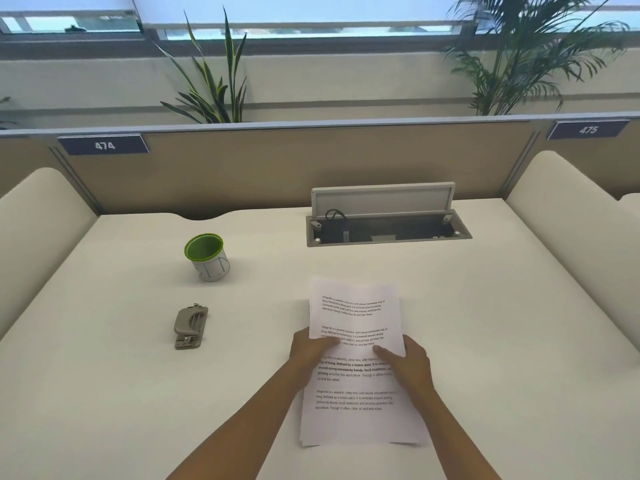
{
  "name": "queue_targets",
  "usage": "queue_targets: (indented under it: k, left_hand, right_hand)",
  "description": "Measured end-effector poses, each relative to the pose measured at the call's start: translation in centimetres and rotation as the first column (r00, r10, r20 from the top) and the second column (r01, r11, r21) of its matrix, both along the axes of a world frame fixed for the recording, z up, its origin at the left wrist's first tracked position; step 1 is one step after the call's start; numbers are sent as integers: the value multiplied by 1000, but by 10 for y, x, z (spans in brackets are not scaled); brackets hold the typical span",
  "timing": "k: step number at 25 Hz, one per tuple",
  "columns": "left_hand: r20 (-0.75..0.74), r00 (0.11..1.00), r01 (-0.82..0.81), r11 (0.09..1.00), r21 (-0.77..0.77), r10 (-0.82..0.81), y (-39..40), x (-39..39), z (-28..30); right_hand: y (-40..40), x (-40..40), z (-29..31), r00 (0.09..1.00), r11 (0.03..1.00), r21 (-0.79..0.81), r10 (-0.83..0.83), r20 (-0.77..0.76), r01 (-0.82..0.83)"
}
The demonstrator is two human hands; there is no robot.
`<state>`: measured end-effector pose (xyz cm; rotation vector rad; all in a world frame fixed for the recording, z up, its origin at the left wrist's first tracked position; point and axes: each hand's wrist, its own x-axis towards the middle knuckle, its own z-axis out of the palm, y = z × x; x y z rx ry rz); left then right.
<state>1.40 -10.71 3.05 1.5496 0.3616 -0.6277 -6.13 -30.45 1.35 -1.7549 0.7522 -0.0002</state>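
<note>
A stack of printed white sheets [356, 396] lies on the cream desk [502, 341] in front of me. My left hand [311, 349] holds the stack's left edge, thumb on top of the text. My right hand [407, 363] holds the right edge the same way, thumb laid across the page. The upper part of the sheets [353, 313] looks raised or bent up off the lower pages. A grey hole punch [189, 327] sits to the left of the papers, apart from both hands.
A white cup with a green rim [207, 257] stands at the back left. An open cable hatch [388, 226] with its lid raised is set into the desk at the back. Padded side dividers [571, 216] flank the desk; a partition wall closes the far edge.
</note>
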Motion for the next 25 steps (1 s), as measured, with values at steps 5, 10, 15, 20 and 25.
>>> queue_targets:
  k: [5,10,15,20,25]
  left_hand:
    - [135,990,-10,991,-135,28,39,8,30]
    - [362,923,-78,985,-152,129,58,21,69]
    - [534,829,-96,983,-156,166,77,30,93]
    - [548,831,-44,992,-115,100,85,26,90]
    - [553,829,-16,993,-119,80,86,28,96]
  right_hand:
    - [14,15,35,977,976,179,89,193,-124]
    - [38,44,74,904,975,163,73,421,-154]
    - [48,61,95,834,969,86,151,531,-230]
    - [52,62,90,821,952,117,179,542,-284]
    - [55,67,90,832,940,173,161,531,-293]
